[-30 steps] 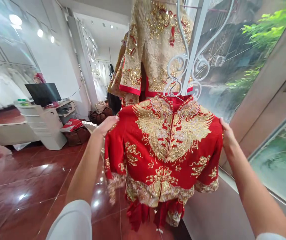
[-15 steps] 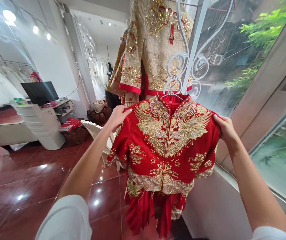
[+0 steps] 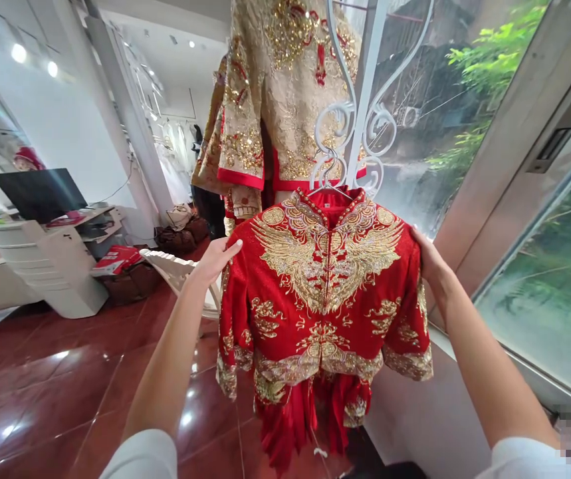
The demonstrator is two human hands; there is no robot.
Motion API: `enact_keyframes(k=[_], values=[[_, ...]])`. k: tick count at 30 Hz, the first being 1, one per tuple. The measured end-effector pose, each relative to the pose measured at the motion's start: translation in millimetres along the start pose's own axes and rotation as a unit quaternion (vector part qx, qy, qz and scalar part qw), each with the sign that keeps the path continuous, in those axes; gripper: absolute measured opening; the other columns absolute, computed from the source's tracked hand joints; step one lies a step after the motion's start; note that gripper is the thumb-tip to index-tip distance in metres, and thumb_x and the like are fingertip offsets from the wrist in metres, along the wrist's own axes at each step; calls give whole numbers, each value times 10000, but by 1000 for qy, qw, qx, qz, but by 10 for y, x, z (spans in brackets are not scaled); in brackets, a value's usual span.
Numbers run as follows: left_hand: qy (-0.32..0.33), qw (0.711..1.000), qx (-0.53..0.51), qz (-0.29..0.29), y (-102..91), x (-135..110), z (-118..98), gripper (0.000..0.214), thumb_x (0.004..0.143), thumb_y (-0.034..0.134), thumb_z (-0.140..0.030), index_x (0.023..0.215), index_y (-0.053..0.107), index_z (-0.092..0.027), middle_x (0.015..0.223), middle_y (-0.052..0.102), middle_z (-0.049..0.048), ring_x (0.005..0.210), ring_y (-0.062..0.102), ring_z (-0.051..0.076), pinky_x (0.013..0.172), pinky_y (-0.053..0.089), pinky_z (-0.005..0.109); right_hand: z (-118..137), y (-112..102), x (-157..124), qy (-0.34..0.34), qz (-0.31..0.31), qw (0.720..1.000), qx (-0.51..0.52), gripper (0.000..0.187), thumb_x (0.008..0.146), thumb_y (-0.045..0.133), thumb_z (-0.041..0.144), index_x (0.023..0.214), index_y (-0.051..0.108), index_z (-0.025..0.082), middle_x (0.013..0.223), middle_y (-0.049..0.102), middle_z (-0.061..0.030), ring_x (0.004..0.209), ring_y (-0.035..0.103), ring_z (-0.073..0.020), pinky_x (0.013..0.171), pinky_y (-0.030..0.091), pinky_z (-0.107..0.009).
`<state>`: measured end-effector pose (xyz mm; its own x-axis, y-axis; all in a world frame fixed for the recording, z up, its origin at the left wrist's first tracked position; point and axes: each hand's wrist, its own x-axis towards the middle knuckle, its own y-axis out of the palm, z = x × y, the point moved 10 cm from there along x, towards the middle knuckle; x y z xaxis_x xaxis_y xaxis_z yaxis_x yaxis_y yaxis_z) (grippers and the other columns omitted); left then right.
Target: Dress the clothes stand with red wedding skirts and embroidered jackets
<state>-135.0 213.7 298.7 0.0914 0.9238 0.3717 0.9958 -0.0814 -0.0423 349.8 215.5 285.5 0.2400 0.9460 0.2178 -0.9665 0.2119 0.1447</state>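
Note:
A red jacket [image 3: 290, 286] with gold embroidery hangs in front of me from a thin metal hanger [image 3: 334, 174], its collar up and its front fastened. My left hand [image 3: 218, 258] grips the top of one sleeve, thumb in front and the other fingers mostly hidden behind the cloth. On the opposite sleeve, just below the shoulder, my right hand [image 3: 429, 258] is closed with its fingers largely out of sight. Both sleeves hang down at the sides. Beneath the hem, a red pleated garment [image 3: 290, 426] with gold trim shows.
Behind hangs a beige, gold-sequined jacket [image 3: 292, 120] beside a white scrolled metal stand [image 3: 359, 100]. A glass window [image 3: 539, 293] is at the right. A white chair [image 3: 178, 269], brown bags [image 3: 183, 233] and a desk with a monitor [image 3: 38, 193] are at the left.
Both hands have slid a little down from the shoulders onto the upper sleeves. The sleeves now hang straighter and lower. My view has turned slightly right.

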Motion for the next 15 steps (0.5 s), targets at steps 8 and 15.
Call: enact_keyframes(k=[8, 15], values=[[19, 990, 62, -126, -238, -28, 148, 579, 611, 687, -614, 887, 657, -106, 748, 666, 55, 722, 614, 208, 685, 492, 311, -338, -92, -319, 39, 52, 997, -41, 421, 619, 673, 463, 944, 618, 201, 905, 705, -100, 758, 676, -252, 684, 557, -365], [-13, 997, -7, -76, -235, 68, 292, 591, 543, 715, -607, 876, 633, -127, 746, 658, 48, 739, 620, 217, 687, 505, 315, -377, -146, -419, -23, 42, 998, -33, 574, 471, 729, 536, 937, 607, 224, 952, 693, -88, 832, 662, -279, 737, 543, -393]])
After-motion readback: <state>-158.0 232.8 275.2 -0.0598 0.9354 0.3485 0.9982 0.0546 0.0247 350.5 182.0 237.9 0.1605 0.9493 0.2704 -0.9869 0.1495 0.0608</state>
